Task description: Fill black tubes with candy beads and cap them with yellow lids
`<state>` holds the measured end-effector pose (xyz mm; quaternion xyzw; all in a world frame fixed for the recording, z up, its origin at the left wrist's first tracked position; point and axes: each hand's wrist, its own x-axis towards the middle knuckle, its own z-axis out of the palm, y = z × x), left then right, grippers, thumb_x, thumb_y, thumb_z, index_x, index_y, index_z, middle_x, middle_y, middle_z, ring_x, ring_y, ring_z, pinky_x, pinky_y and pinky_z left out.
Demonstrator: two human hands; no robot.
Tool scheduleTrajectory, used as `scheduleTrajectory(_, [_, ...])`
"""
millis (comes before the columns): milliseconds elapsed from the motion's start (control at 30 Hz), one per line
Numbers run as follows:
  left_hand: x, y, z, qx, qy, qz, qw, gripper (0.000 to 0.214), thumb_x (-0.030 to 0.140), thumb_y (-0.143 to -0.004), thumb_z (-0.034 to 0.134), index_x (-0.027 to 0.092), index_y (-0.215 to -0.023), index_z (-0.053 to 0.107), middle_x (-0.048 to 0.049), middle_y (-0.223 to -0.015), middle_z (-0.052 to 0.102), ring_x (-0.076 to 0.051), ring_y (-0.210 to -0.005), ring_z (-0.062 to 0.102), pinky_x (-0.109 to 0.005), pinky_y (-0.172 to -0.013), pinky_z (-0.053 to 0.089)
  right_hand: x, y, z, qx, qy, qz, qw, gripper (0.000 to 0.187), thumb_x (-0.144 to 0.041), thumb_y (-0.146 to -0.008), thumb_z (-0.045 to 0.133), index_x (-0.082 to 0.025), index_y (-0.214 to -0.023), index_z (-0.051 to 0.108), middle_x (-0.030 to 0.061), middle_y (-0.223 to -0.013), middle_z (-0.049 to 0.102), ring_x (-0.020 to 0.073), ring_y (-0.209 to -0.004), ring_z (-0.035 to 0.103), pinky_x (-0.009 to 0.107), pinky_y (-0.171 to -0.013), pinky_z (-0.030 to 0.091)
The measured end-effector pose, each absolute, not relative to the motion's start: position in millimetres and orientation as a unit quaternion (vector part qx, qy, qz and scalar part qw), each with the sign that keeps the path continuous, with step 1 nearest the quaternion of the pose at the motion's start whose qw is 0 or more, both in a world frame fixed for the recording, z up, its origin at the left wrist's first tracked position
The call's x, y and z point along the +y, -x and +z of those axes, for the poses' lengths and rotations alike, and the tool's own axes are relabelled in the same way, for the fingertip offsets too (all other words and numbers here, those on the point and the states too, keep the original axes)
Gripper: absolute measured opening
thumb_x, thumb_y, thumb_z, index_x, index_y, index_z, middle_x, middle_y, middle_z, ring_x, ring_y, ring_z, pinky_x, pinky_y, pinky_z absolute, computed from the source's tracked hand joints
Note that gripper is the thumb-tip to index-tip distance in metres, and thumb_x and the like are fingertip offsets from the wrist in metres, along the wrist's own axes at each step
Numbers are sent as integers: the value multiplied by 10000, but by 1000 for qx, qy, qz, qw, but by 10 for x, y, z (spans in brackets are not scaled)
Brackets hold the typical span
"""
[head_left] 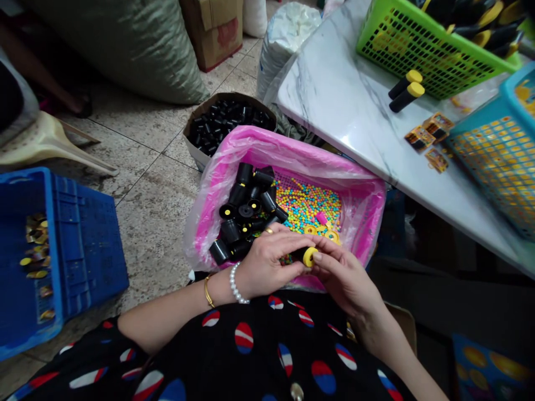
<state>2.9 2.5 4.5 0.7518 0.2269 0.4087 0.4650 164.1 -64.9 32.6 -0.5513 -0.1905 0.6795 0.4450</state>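
Closed around one yellow-capped black tube [307, 257], left hand [267, 263] and right hand [345, 280] together; more loose black tubes [244, 211] left in pink-lined bin [361, 195], two capped tubes [406, 92] already on counter [334, 83].

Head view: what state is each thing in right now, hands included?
black cylinder with yellow cap, held between both hands
left hand, closed around the cylinder
right hand, pinching the cap end
pink-lined bin, open, holding loose black cylinders and coloured beads
cardboard box, open, full of black cylinders
two capped cylinders, lying on the marble table
blue crate, on the floor, gold-coloured pieces inside
green basket, on the table, holding black-and-yellow parts
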Motion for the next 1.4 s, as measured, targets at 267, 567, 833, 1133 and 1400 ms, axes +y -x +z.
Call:
scheduleTrajectory(267, [25, -1, 58, 199, -759, 408, 467, 313, 126, -793, 656, 186, -1101, 652, -66, -1012, 738, -180, -912, 653, -371, -909, 434, -717, -1559, 232, -207, 502, 709, 450, 424, -375, -674, 816, -216, -1049, 698, 60, -1028, 668, 207, -914, 606, 311, -809, 487])
scheduleTrajectory(567, [101, 13, 70, 64, -767, 352, 532, 344, 322, -707, 795, 173, -1011, 732, -105, -973, 729, -228, -954, 602, -383, -918, 455, -810, -1598, 198, -254, 410, 757, 442, 521, -347, -576, 871, -171, -1041, 716, 58, -953, 684, 187, -840, 621, 284, -756, 473])
scheduleTrajectory(833, [117, 38, -71, 105, -748, 293, 586, 485, 294, -698, 801, 218, -1162, 683, -77, -1033, 724, -234, -1059, 577, -364, -964, 448, -779, -1480, -88, -194, 388, 735, 521, 328, -338, -644, 821, -149, -885, 704, -5, -641, 614, 141, -610, 581, 271, -628, 491])
scheduleTrajectory(1133, [146, -89, -156, 263, -721, 255, 588, 348, 336, -822, 647, 147, -1109, 698, -104, -1053, 720, -234, -960, 658, -340, -889, 496, -632, -1543, -170, -110, 326, 761, 551, 224, -337, -806, 708, -164, -931, 642, 9, -747, 701, 144, -710, 672, 321, -738, 564])
scheduleTrajectory(1400, [115, -84, -102, 260, -738, 255, 568, 438, 273, -756, 692, 147, -1174, 653, -92, -1118, 713, -229, -993, 665, -317, -893, 503, -610, -1521, -210, -73, 314, 761, 563, 201, -301, -853, 668, -154, -981, 617, 9, -728, 708, 133, -649, 682, 304, -727, 574])
